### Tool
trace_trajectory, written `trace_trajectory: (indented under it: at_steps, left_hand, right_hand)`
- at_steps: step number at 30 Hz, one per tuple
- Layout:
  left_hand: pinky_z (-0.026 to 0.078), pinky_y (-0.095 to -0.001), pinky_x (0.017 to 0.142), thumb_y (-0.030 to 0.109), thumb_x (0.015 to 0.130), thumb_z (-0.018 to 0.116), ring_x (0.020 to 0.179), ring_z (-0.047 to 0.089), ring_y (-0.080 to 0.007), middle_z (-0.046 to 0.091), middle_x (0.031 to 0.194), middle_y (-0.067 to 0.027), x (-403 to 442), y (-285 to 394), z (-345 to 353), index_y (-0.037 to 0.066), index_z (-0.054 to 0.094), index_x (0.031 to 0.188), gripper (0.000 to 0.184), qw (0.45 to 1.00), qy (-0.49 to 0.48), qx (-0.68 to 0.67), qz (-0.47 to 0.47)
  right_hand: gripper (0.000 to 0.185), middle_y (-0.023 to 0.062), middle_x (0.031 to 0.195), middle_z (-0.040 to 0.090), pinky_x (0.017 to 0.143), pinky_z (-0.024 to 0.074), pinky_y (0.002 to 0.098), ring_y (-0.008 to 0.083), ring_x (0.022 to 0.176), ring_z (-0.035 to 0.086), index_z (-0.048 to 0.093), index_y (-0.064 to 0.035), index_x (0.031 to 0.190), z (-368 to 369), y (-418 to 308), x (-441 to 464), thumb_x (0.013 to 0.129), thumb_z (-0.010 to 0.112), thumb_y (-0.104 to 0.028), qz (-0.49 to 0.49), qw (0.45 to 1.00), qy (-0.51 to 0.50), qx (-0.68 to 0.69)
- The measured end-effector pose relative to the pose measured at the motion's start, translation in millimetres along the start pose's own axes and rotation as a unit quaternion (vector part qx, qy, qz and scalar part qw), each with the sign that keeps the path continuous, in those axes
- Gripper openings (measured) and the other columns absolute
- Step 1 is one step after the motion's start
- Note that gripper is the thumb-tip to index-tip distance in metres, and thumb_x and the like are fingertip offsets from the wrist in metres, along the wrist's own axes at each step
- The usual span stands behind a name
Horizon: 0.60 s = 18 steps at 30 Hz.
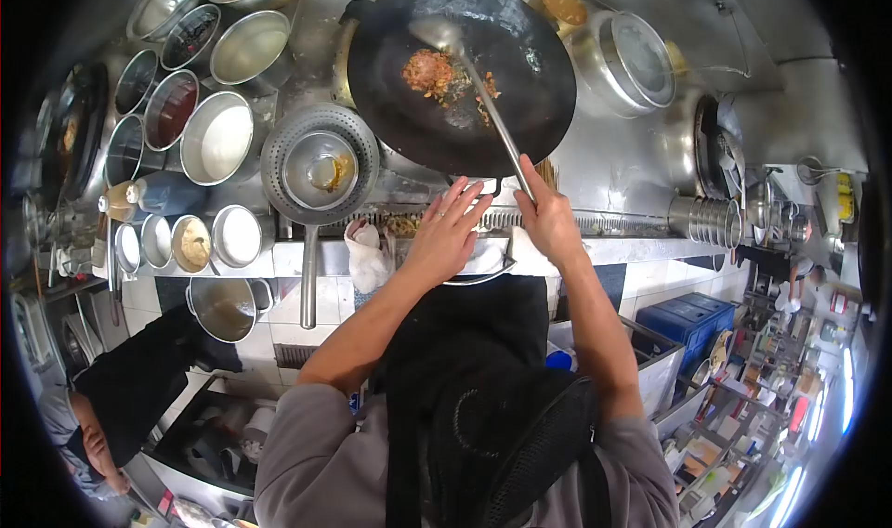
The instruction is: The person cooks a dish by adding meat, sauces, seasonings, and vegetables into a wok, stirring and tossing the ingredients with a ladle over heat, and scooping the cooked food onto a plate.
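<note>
A large black wok (381, 91) sits on the stove, with browned minced food (429, 71) in its middle. My right hand (550, 220) is closed round the handle of a metal ladle (497, 110), whose bowl rests in the wok at the upper side of the food. Near the wok's front edge, my left hand (446, 233) has its fingers stretched out; a white cloth lies partly under or beside it, and whether it touches the cloth cannot be told. To its left a crumpled cloth (369, 257) lies on the counter edge.
Left of the wok, a strainer (271, 147) holds a small bowl. Several metal containers (216, 138) of sauces and powders stand further left. A lidded pot (636, 64) is at the right. Another person (139, 370) is at the lower left; one more (799, 273) stands far right.
</note>
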<state>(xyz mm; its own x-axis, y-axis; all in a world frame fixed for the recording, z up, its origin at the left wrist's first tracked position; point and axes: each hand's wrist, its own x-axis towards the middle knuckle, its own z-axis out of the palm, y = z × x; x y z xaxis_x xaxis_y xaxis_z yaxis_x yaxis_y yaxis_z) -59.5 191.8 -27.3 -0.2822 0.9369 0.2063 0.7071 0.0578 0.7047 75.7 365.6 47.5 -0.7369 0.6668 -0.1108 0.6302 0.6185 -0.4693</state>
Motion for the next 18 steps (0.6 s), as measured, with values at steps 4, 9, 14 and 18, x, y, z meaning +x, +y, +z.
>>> trace_trajectory:
  at_steps: [4,9,14,18]
  left_hand:
    - [0.036,-0.0578,0.123,0.01,0.092,0.07,0.16,0.03,-0.0336,0.04,0.167,-0.009,-2.1,0.9,-2.8,0.011,0.049,0.156,0.068,1.0,0.013,0.006,0.005]
    - [0.036,-0.0583,0.122,0.012,0.094,0.068,0.16,0.029,-0.0319,0.039,0.168,-0.0083,-5.0,2.4,-0.9,0.012,0.048,0.157,0.066,1.0,0.007,0.003,0.002]
    - [0.036,-0.0543,0.123,0.012,0.092,0.068,0.16,0.029,-0.0327,0.041,0.166,-0.0101,-2.0,1.7,1.0,0.012,0.047,0.158,0.069,1.0,0.006,-0.002,0.007]
    - [0.035,-0.0555,0.124,0.012,0.093,0.068,0.161,0.028,-0.0324,0.04,0.167,-0.0099,-0.6,0.1,7.6,0.012,0.047,0.158,0.069,1.0,0.007,0.011,-0.003]
  right_hand:
    - [0.065,0.0177,0.097,0.071,0.071,0.06,0.0521,0.0398,0.079,0.073,0.048,-0.0344,0.16,-43.0,46.4,-36.5,0.1,0.067,-0.02,-0.066,0.975,-0.022,-0.211]
    - [0.06,0.011,0.089,0.068,0.069,0.057,0.0471,0.0345,0.074,0.069,0.065,-0.0278,0.148,-172.5,8.9,-72.0,0.091,0.078,-0.014,-0.071,0.947,-0.043,-0.31]
    - [0.066,0.0168,0.096,0.072,0.077,0.0572,0.0491,0.0383,0.085,0.072,0.061,-0.0275,0.151,-233.6,-36.6,-86.7,0.09,0.076,-0.011,0.046,0.954,-0.149,-0.256]
    - [0.065,0.0251,0.101,0.072,0.082,0.0568,0.0522,0.0455,0.088,0.07,0.056,-0.0266,0.155,-111.7,37.6,-49.6,0.094,0.074,-0.012,-0.04,0.983,-0.063,-0.17]
